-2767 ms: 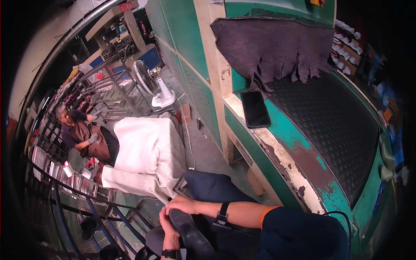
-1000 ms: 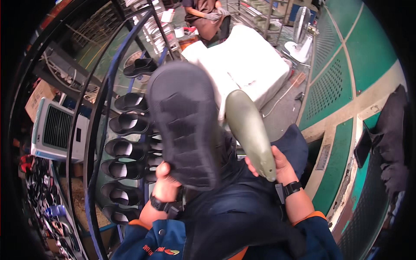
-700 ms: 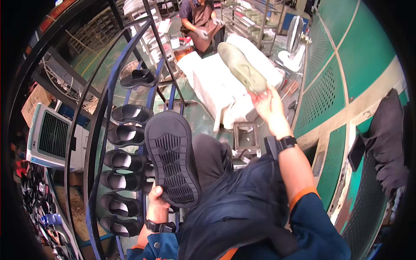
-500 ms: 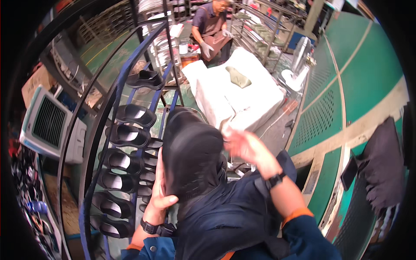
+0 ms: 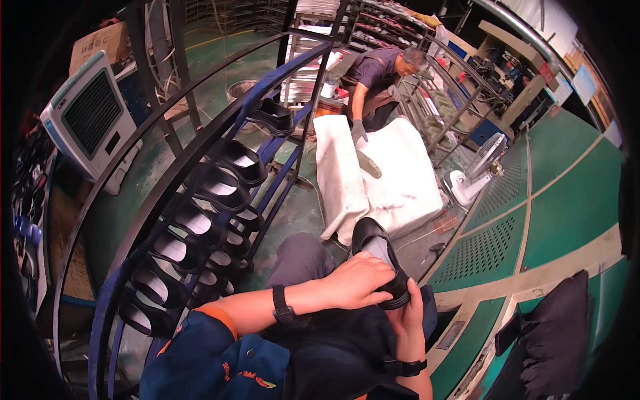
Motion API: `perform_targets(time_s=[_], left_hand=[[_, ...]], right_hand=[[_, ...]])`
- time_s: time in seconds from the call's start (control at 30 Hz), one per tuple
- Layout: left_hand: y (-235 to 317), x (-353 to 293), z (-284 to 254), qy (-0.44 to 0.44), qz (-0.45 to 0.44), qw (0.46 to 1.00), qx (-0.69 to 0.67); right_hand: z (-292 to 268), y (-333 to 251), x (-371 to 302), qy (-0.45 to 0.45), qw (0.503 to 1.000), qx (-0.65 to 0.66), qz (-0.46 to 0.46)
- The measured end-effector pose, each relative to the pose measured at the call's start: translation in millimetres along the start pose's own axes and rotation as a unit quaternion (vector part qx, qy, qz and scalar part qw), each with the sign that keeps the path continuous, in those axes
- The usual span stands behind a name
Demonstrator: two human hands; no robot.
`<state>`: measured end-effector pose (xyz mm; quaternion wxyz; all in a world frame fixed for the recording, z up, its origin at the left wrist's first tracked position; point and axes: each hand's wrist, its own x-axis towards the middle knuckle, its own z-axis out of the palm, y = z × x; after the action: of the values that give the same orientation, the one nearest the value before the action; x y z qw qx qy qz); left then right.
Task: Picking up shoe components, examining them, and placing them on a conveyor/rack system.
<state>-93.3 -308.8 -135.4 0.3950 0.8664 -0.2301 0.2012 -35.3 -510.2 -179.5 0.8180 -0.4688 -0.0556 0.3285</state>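
Note:
A black slip-on shoe with a pale grey insole is held tilted in front of my lap, its opening toward me and its toe pointing away. The curled fingers of my left hand lie over the opening and on the insole. Around the heel, from the right side, closes my right hand; part of its palm and fingers is hidden behind the shoe. Left of me, similar black shoes with light insoles stand in rows on a rack with blue-covered bars.
Ahead, a co-worker leans over a white-covered block, a gloved hand near an olive sole-shaped piece. Green perforated panels line my right, where a dark cloth hangs. A white fan and a white air cooler stand farther off.
The shoe, blurred and near the camera before, is now lower with its opening in sight. My right hand, apart from it earlier, now grips the heel. The co-worker has bent forward over the block.

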Motion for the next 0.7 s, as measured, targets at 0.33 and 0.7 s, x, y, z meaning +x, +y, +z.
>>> perform_targets(time_s=[0.33,0.7], left_hand=[[-106.6,1.3,-116.0,0.049,-0.021,0.952,0.301],[-258.6,-73.7,-190.4,-0.021,-0.462,0.745,0.481]], right_hand=[[-10.9,-18.5,-13.6,0.002,0.996,-0.086,0.035],[-15.9,-11.6,-30.6,0.002,0.993,-0.102,0.054]])
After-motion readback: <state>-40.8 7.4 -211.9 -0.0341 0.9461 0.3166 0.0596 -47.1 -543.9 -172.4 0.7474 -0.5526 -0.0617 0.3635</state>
